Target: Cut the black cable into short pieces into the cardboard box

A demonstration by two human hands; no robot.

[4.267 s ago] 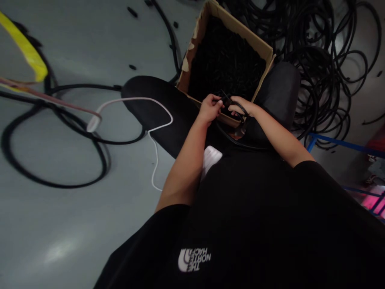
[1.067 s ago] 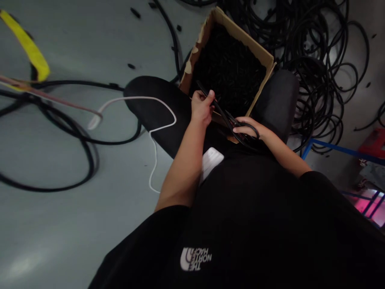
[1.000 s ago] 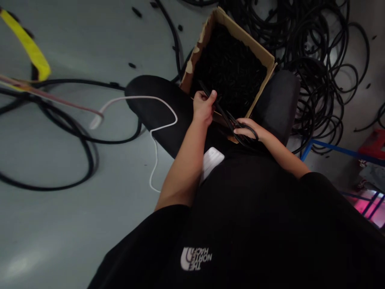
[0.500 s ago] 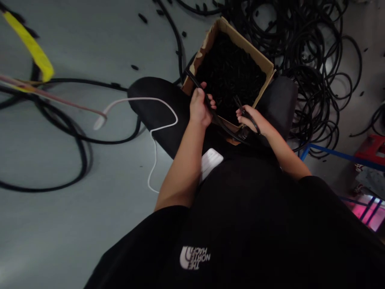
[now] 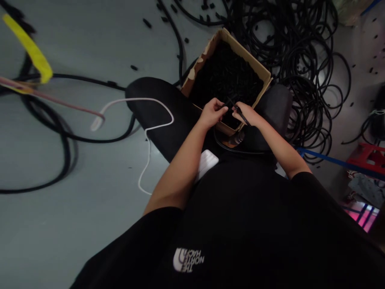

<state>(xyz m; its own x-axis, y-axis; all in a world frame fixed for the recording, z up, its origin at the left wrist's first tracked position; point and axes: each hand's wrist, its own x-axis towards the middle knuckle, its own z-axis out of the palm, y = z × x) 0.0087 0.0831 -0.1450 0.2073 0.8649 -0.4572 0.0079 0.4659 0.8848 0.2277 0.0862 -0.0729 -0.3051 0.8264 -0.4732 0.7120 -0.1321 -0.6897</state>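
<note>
Grey flr (image 5: 54,233): blk cable coils (image 5: 288,44) nr cardbd box (image 5: 246,54); blue rail (image 5: 333,160) R.

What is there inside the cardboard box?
Many short black pieces lie in the cardboard box. They cover its bottom; the left hand and right hand hide part of its near side.

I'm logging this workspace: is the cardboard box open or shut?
Open: the cardboard box shows black pieces through its uncovered top.

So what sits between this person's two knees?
In the head view, an open cardboard box of small black pieces stands between the left knee and right knee, with the left hand and right hand at its near side.
</note>
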